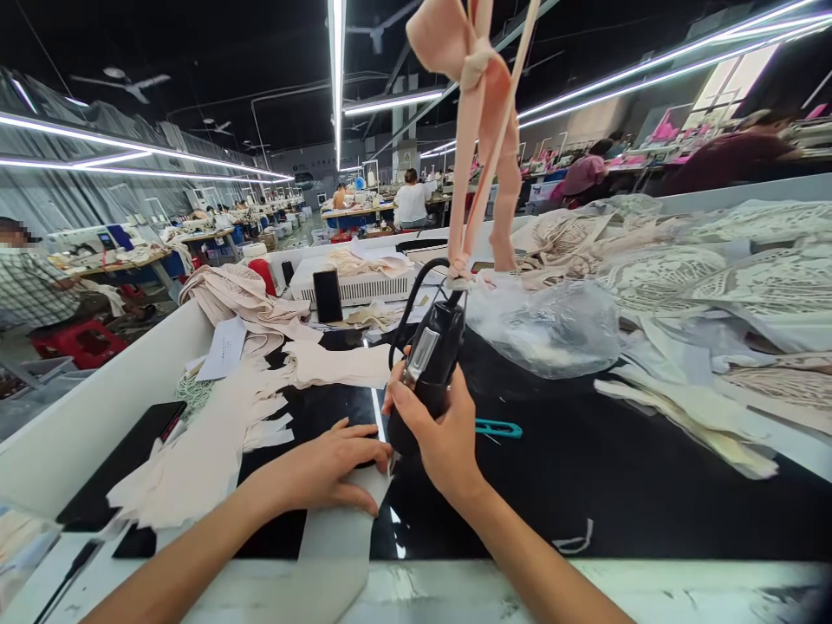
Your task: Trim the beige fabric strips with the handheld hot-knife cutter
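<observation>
My right hand (pixel 438 425) is wrapped around a black corded electric hand tool (pixel 434 360) with a silver panel on its side. The tool hangs from knotted peach fabric straps (pixel 477 113), and its lower end is over the black tabletop (pixel 552 494). To its left, my left hand (pixel 338 468) rests with fingers apart on a pale fabric piece (pixel 334 546) that drapes over the table's front edge. Its fingertips are close to the tool's lower end, which is partly hidden behind my right hand. Just right of that hand lies a pair of teal thread snips (pixel 499 428).
Light pink cut fabric (pixel 195 459) and a black phone (pixel 123 459) lie at left. Behind stand a white vented box (pixel 364 286) and a dark upright phone (pixel 328 296). A clear plastic bag (pixel 546 329) and lace pieces (pixel 682 277) lie at right. People sit at sewing tables beyond.
</observation>
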Motion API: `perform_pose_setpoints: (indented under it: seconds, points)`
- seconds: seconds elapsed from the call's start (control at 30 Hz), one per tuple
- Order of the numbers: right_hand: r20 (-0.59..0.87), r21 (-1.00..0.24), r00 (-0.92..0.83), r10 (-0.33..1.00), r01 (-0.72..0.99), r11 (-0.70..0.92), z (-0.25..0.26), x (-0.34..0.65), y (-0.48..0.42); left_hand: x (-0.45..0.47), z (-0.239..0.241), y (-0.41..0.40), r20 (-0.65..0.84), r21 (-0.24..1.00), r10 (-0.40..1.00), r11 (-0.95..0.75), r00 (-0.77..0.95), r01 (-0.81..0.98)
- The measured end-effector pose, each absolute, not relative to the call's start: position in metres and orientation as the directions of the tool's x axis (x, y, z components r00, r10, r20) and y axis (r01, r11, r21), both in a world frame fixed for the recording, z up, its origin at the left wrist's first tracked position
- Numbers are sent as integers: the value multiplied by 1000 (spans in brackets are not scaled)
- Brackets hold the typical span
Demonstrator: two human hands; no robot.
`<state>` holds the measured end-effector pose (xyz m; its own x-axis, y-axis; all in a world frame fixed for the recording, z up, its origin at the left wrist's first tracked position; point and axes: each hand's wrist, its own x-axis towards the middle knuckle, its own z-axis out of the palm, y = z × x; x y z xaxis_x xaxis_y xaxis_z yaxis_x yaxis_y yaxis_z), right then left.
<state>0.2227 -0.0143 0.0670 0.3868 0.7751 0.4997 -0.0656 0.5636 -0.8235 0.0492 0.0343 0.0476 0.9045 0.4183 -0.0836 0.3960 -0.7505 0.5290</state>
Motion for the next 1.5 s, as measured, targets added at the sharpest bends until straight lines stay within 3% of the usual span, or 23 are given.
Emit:
perform_pose_setpoints:
  seconds: [0.47,0.7,0.9,1.17,1.3,1.43,1.5]
  points:
    - [475,-856,395,786,-2,518,61,221,-16,49,44,39,-83,534,398,-757,914,378]
    - [502,-823,365,784,-78,563,61,215,-25,47,37,44,-57,543,371,-768,927,341]
    - [483,-844,377,790,-39,534,58,212,-26,47,38,45,-27,552,356,-774,934,310]
    - [502,-808,333,798,-146,570,58,206,-33,47,37,47,-11,533,344,-792,939,296]
    - [506,-820,333,796,-102,563,56,206,-34,48,38,47,-6,519,346,-801,938,298]
    - [473,-839,349,809,-101,534,54,209,-34,46,37,41,66,492,348,-826,935,273]
    - [483,-829,355,801,-109,548,56,212,-34,42,36,29,153,450,414,-838,898,310]
